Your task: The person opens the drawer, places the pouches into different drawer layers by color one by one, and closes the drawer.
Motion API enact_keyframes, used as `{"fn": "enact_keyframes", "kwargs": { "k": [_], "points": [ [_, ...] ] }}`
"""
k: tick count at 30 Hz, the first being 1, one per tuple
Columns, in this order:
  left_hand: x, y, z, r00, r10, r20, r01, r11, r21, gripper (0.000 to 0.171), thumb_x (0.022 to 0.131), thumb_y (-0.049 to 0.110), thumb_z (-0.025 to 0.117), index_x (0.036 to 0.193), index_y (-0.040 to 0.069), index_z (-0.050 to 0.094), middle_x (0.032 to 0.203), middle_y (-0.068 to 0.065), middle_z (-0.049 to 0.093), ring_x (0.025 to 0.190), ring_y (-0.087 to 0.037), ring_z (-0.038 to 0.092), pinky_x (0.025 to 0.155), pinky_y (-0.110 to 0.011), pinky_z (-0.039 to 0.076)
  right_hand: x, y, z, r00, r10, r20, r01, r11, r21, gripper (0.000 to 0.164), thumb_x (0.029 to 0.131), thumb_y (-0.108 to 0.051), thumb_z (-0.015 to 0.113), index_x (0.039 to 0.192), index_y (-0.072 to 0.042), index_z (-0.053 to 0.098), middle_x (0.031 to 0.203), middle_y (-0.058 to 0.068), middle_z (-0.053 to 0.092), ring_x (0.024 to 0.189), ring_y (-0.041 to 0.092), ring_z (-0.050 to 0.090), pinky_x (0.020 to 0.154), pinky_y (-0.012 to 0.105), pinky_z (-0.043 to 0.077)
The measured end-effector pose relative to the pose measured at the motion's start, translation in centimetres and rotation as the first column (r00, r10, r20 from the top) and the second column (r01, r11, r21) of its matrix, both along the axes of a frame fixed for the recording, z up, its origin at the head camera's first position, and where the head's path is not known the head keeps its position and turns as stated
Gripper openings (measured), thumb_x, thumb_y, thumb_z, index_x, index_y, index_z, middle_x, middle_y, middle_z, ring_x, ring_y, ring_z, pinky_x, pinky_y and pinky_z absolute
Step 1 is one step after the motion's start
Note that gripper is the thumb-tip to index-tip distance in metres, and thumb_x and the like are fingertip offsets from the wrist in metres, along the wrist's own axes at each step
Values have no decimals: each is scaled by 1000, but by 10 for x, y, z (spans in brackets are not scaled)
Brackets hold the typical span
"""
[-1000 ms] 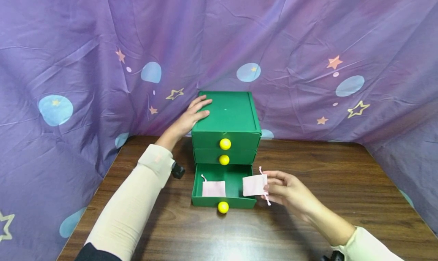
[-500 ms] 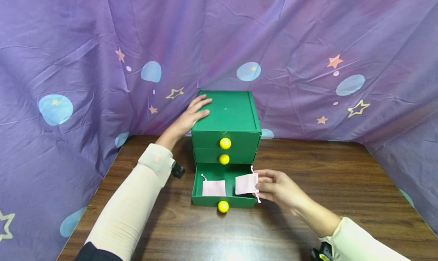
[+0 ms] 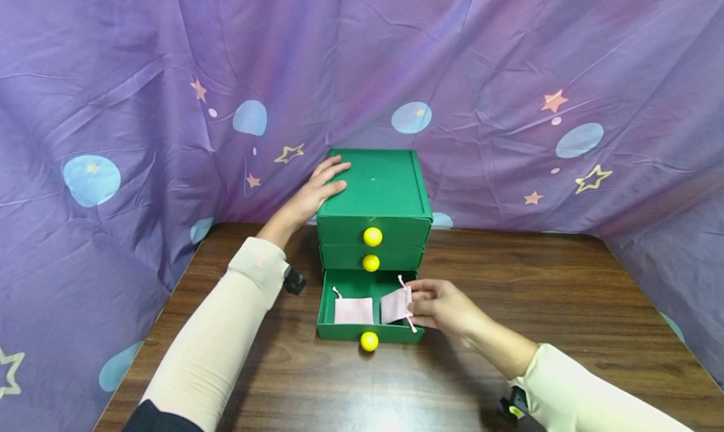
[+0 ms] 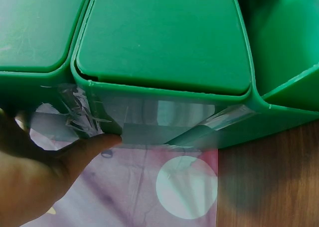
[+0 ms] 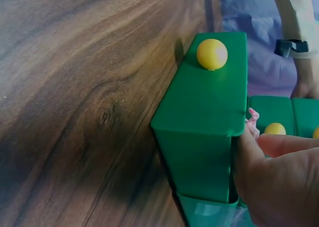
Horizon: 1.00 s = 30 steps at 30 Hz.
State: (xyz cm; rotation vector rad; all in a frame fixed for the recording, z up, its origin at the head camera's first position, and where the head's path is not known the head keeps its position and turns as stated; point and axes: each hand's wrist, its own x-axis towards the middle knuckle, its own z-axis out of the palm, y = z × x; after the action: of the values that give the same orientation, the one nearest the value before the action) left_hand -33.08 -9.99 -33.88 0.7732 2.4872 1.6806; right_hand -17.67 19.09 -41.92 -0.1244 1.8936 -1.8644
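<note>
In the head view a green drawer cabinet [image 3: 376,183] stands on the table, its bottom drawer [image 3: 345,333] pulled out and the upper two closed. My left hand [image 3: 313,193] rests on the cabinet's top left edge with fingers spread; the left wrist view shows the thumb [image 4: 92,150] along the side. My right hand [image 3: 444,306] pinches the end of a small pink drawstring pouch [image 3: 394,306], which hangs tilted over the right part of the drawer. Another pink drawstring pouch [image 3: 353,311] lies flat in the drawer's left part. In the right wrist view, most of the held pouch is hidden.
Each drawer front bears a round yellow knob [image 3: 369,341]. The brown wooden table [image 3: 543,293] extends on both sides. Behind it hangs a purple cloth [image 3: 481,61] with stars and blue circles.
My right hand has moved left with the pouch, from the drawer's right edge to inside its outline, and the pouch now tilts more. The left hand has stayed on the cabinet.
</note>
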Motion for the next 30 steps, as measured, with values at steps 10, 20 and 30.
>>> {"fn": "enact_keyframes", "kwargs": {
  "k": [10, 20, 30],
  "points": [
    [-2, 0, -1, 1000, 2, -3, -2, 1000, 0, 53, 108, 16, 49, 158, 2, 38, 173, -8, 10, 159, -27, 1, 128, -48, 3, -4, -7, 1, 999, 11, 33, -12, 1000, 21, 58, 96, 10, 55, 144, 26, 27, 132, 41, 55, 104, 24, 69, 97, 41, 57],
    [-1, 0, -1, 1000, -3, -9, 4, 1000, 4, 54, 107, 15, 49, 158, 1, 37, 173, -9, 10, 159, -27, 1, 128, -47, 4, -2, -7, 15, 996, 44, 73, -49, 997, 64, 66, 99, 2, 50, 150, 25, 15, 137, 42, 51, 124, 38, 61, 108, 49, 47],
    [-2, -1, -2, 1000, -1, -5, 1, 1000, 11, 53, 107, 15, 49, 158, 1, 38, 173, -8, 10, 159, -27, 1, 128, -48, 3, 2, -4, 25, 996, 70, 58, -74, 995, 67, 67, 101, -1, 46, 153, 22, 9, 149, 43, 38, 141, 50, 41, 116, 55, 37]
  ]
}}
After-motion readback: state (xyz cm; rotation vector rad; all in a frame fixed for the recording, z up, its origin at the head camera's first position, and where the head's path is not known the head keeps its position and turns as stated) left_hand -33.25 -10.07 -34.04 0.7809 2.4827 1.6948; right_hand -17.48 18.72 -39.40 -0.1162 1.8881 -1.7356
